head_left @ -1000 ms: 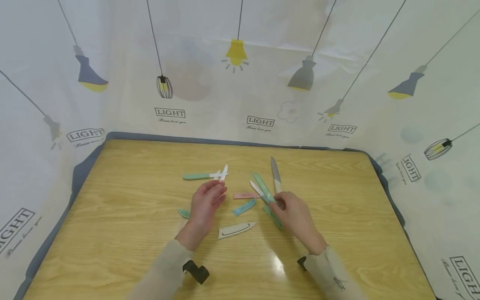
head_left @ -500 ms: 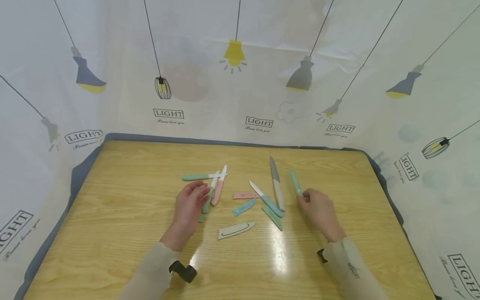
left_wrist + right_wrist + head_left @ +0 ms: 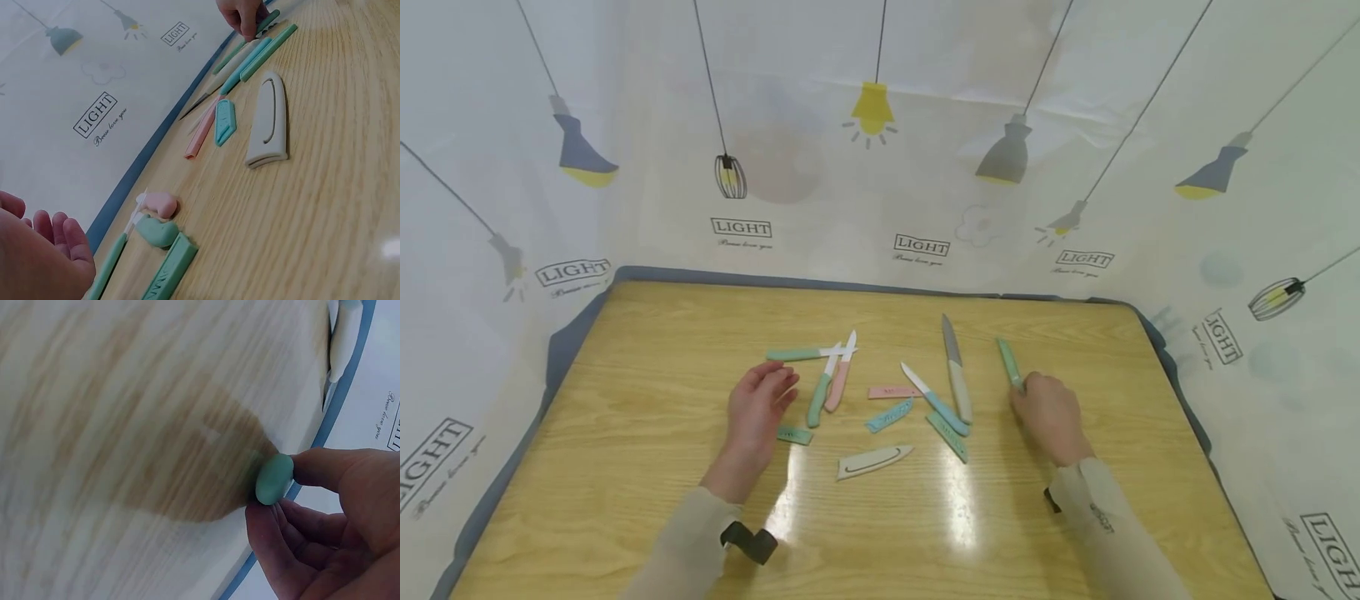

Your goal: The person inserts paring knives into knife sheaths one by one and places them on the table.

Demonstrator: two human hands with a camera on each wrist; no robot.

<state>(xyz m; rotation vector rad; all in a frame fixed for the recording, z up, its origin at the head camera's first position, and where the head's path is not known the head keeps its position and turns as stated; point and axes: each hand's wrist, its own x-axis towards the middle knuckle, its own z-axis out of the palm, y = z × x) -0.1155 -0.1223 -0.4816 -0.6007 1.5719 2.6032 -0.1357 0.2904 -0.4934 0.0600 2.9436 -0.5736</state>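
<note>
On the right side of the table in the head view, my right hand pinches a green knife between thumb and fingers; a green cover appears to hide its blade. The rounded end of its handle shows in the right wrist view. My left hand hovers left of the group, fingers relaxed, holding nothing. Close to it are two green-handled knives with white blades, one lying sideways and one slanted, plus a pink-handled knife. A green blade sheath lies partly behind the left hand.
Mid-table lie a pink sheath, a blue sheath, a green sheath and a beige sheath. A blue-handled knife and a large beige-handled knife lie bare-bladed. Printed cloth stands around the wooden table.
My right hand has carried the green knife rightward, away from the blue-handled knife and down toward the table. My left hand has drawn back left, uncovering the slanted green-handled and pink-handled knives.
</note>
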